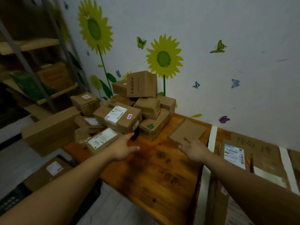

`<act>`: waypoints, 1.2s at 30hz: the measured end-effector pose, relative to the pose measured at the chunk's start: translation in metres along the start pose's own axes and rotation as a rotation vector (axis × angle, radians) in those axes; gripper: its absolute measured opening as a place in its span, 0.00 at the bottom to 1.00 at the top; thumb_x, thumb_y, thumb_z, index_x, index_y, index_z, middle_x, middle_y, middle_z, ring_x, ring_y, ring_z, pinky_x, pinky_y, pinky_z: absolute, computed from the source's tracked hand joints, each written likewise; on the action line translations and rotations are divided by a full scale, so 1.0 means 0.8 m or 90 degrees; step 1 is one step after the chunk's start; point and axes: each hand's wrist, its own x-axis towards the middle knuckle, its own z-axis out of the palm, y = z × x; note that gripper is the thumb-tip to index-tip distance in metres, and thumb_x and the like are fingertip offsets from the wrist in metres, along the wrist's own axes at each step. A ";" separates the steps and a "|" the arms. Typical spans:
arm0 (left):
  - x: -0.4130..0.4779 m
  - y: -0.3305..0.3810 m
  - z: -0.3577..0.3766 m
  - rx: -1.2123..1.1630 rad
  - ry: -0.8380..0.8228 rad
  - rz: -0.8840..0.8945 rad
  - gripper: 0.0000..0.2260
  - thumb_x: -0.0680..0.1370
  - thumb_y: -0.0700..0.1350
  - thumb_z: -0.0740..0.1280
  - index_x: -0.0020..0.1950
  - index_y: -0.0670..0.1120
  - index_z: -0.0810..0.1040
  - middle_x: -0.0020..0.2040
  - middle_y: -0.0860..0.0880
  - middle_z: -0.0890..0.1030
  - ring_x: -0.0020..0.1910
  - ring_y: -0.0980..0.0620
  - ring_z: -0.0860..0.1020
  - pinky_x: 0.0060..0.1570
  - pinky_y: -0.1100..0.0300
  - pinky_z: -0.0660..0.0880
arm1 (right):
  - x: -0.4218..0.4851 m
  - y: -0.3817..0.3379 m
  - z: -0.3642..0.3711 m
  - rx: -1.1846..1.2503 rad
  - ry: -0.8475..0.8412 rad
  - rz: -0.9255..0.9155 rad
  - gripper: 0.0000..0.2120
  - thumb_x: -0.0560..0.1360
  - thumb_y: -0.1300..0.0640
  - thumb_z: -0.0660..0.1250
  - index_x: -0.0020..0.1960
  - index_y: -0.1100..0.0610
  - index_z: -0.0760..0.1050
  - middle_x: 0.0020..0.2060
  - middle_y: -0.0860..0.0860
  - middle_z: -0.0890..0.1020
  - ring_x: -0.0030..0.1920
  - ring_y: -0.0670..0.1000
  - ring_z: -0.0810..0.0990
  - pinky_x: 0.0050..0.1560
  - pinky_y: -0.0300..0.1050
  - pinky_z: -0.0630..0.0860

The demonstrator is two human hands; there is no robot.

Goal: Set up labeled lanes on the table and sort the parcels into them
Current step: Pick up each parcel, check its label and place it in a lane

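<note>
Parcels (123, 111) heaped at the far left corner of the desk (154, 176), hard against the wall: brown cartons stacked several high, some with white shipping labels. Apart from the heap, toward the desk's far edge: one flat parcel (186, 132), plain side up. Left hand (123, 150) out over the desk just before the heap, fingers straight and loosely spread, holding nothing, tips near a dark box corner. Right hand (194, 150) at the near edge of the flat parcel, fingers splayed wide, gripping nothing; cannot tell whether touching the cardboard. Right of that hand, white tape strip (212, 137) running from far edge toward near edge. Beyond it, a labelled parcel (234, 155) lying flat below handwritten characters (253, 143). Beside the desk's left edge, long carton (48, 127) and shelving (32, 46). Sunflower decals (164, 58) on the wall.
</note>
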 end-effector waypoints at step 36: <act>0.332 0.088 0.127 -0.049 -0.197 0.069 0.25 0.77 0.50 0.67 0.72 0.48 0.65 0.69 0.47 0.68 0.64 0.46 0.71 0.60 0.55 0.71 | 0.160 0.048 0.037 0.284 0.133 0.277 0.32 0.77 0.45 0.64 0.76 0.51 0.56 0.72 0.54 0.62 0.67 0.54 0.68 0.64 0.48 0.69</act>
